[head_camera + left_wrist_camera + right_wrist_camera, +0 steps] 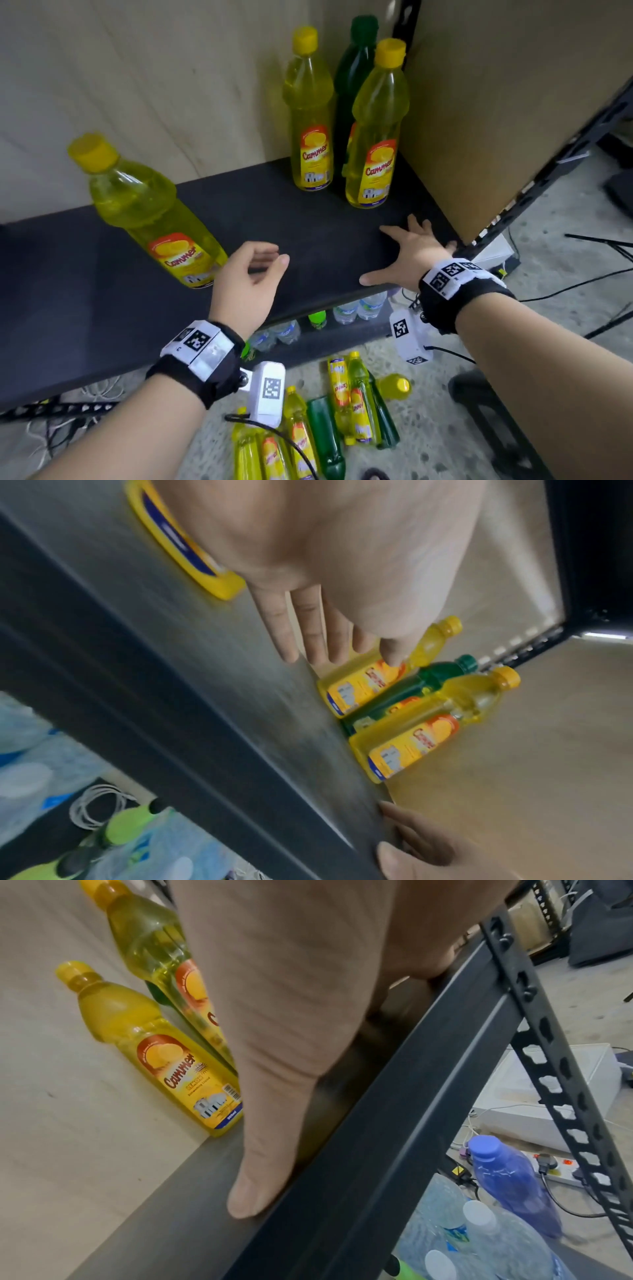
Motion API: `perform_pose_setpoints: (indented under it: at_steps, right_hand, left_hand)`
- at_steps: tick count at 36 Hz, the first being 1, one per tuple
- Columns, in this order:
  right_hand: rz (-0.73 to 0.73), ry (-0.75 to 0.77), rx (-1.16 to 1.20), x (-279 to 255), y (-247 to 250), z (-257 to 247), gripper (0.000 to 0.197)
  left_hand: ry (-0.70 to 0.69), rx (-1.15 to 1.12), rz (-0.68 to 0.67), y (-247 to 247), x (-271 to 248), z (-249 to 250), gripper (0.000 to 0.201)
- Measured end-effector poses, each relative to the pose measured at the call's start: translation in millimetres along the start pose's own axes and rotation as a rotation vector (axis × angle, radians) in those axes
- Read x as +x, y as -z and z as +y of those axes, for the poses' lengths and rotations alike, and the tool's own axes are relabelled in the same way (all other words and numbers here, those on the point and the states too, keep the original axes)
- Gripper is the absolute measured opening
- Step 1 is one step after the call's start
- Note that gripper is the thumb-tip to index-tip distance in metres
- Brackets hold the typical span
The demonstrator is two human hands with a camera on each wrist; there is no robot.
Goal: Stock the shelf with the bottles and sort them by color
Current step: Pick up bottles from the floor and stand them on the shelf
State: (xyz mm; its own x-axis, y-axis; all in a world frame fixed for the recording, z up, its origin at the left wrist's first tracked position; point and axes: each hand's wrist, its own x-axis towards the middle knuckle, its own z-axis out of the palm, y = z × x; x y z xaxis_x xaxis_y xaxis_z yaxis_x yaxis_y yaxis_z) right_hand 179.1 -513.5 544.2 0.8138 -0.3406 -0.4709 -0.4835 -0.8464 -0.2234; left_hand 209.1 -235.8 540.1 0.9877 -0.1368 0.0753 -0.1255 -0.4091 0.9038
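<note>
- Left hand hovers over the shelf with its fingers loosely curled and nothing in them, just beside the nearest yellow bottle, apparently not touching it.
- That bottle leans in the head view, though the wide lens may be bending it; if it truly is off balance, a brush from the hand topples it, perhaps over the front edge.
- Right hand lies flat on the shelf, fingers spread and empty, its thumb right at the lip. Lean too hard there and the hand could slip off.
- Back corner: two yellow bottles stand with a green bottle tucked behind and between them. Colours are mixed, so pulling the green one out risks knocking a yellow neighbour over.
- Plenty remain on the floor: yellow and green bottles lie in a heap below the shelf, with the wrist-camera cable trailing across them. A reach down could snag it and roll bottles away.
</note>
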Motion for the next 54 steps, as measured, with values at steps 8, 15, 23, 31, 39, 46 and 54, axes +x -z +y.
perform_pose_setpoints:
  at_steps: [8, 15, 23, 31, 39, 46, 54]
  right_hand:
    - [0.069, 0.022, 0.038, -5, -9, 6, 0.123]
    - [0.086, 0.020, 0.072, -6, -12, 7, 0.121]
    - [0.135, 0.036, 0.123, -2, -21, 13, 0.120]
    - [0.181, 0.046, 0.140, 1, -28, 17, 0.121]
    - [0.170, 0.050, 0.123, 5, -30, 20, 0.121]
    - [0.165, 0.052, 0.099, 7, -31, 21, 0.120]
    - [0.154, 0.068, 0.079, 8, -31, 23, 0.119]
  left_hand:
    - [0.071, 0.029, 0.199, 57, -33, -34, 0.011]
    - [0.145, -0.062, 0.378, 95, -18, -56, 0.044]
    - [0.107, 0.012, 0.266, 99, 8, -59, 0.060]
    - [0.048, 0.125, 0.167, 79, 30, -56, 0.069]
    - [0.014, 0.173, 0.078, 33, 53, -41, 0.070]
    - [0.017, 0.106, 0.044, -18, 70, -22, 0.072]
    - [-0.013, 0.117, 0.008, -54, 87, -5, 0.072]
